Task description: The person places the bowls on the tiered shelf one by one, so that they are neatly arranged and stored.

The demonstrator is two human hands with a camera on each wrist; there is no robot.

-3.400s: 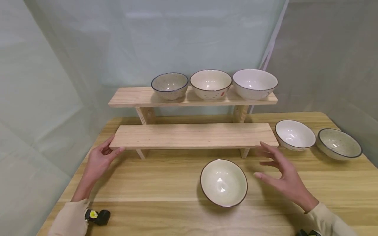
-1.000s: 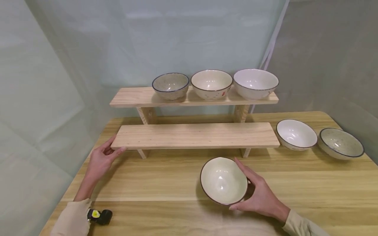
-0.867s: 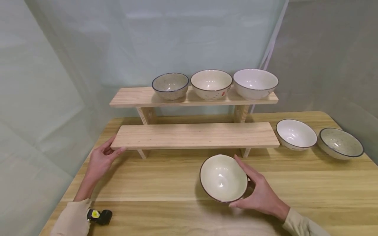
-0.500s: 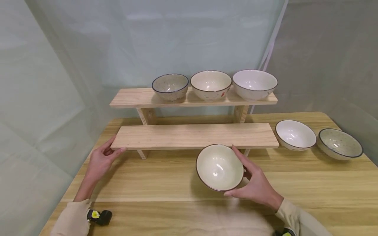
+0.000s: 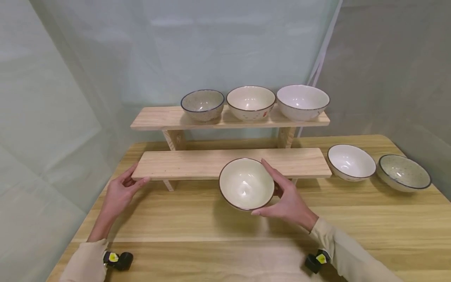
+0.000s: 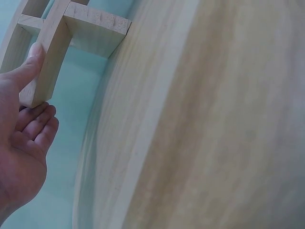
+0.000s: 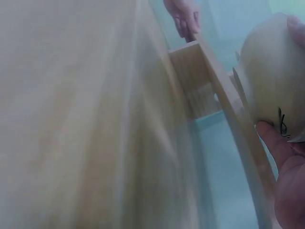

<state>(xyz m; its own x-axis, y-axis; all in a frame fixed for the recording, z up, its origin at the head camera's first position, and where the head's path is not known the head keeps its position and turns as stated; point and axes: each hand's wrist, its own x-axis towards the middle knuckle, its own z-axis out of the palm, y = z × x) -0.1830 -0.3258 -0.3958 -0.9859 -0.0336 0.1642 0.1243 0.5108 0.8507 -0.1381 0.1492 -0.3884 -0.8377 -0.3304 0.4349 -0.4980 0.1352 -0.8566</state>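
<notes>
My right hand [image 5: 287, 197] grips a cream bowl [image 5: 246, 184] with a dark brown rim by its right side, thumb at the front and fingers behind. The bowl hangs tilted above the table, overlapping the front edge of the lower shelf board [image 5: 183, 163] in the head view. Its outside, with a dark painted mark, shows in the right wrist view, where my fingers support the bowl wall [image 7: 271, 81]. My left hand [image 5: 119, 192] holds the left end of that lower board; in the left wrist view the thumb lies on one face of the board end [image 6: 47, 67] and the fingers curl at its edge.
On the upper shelf board [image 5: 155, 117] stand a grey speckled bowl [image 5: 202, 105], a cream patterned bowl [image 5: 251, 103] and a white bowl [image 5: 303, 102]. To the right, a white bowl [image 5: 351, 162] and a grey-green bowl [image 5: 403, 173] rest on the wooden table [image 5: 176, 250].
My right hand came in from the right, took hold of the cream bowl, lifted it off the table and carried it up and left toward the lower board. The left hand stayed in place.
</notes>
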